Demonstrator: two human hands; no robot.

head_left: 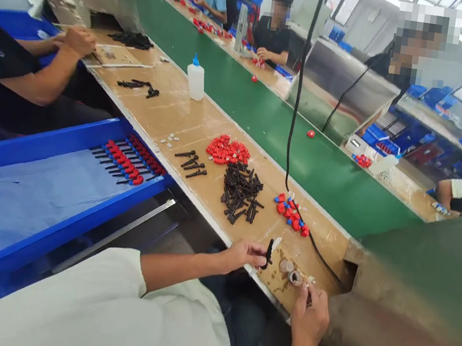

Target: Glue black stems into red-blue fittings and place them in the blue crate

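Two hands are working at the near edge of the tabletop (170, 113), head view only. Left hand (245, 253) is pinching a small black plastic pin (268, 253), grip clamped on it, pin standing roughly upright just above the edge. Right hand (310, 313) is closing thumb and fingers on something small and pale, too small to identify, beside two clear rings (291, 273) lying at the near right corner. Black pin pile (240, 191) is sitting mid-tabletop, red cap pile (228, 151) just behind it, red-and-blue caps (292, 213) near the far edge by a black cable (294, 119). Glue bottle (195, 79) is standing further along. Blue tray (39, 192) is holding assembled red-capped pins.
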